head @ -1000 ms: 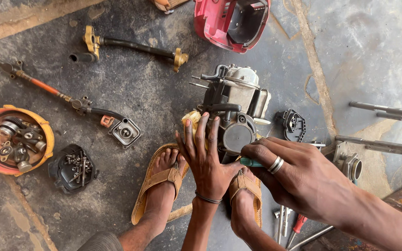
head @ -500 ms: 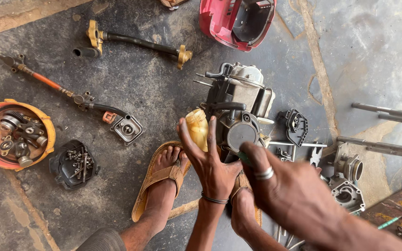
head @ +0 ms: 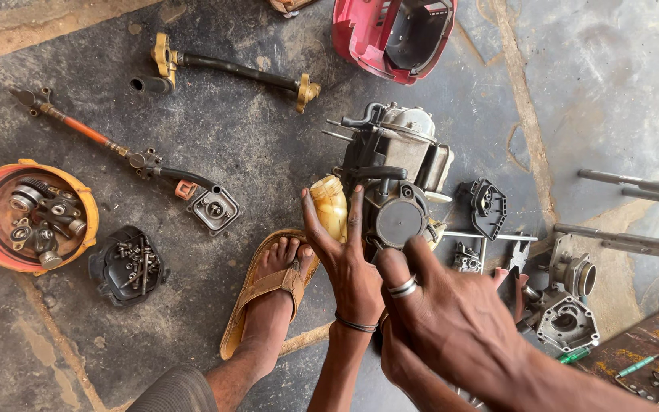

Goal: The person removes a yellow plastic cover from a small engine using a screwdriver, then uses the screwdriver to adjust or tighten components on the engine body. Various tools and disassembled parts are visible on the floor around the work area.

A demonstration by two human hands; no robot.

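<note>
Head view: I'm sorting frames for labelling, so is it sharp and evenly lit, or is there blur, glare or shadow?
Head view: even, soft daylight, no hard shadows or glare; engine and orange bowl sharp; right hand, close to the lens, looks large and slightly soft; left hand clear.

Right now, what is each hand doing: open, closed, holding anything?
Left hand: open, fingers spread against the engine, gripping nothing.
Right hand: curled at the engine's round cover; whether it holds anything cannot be told.
</note>
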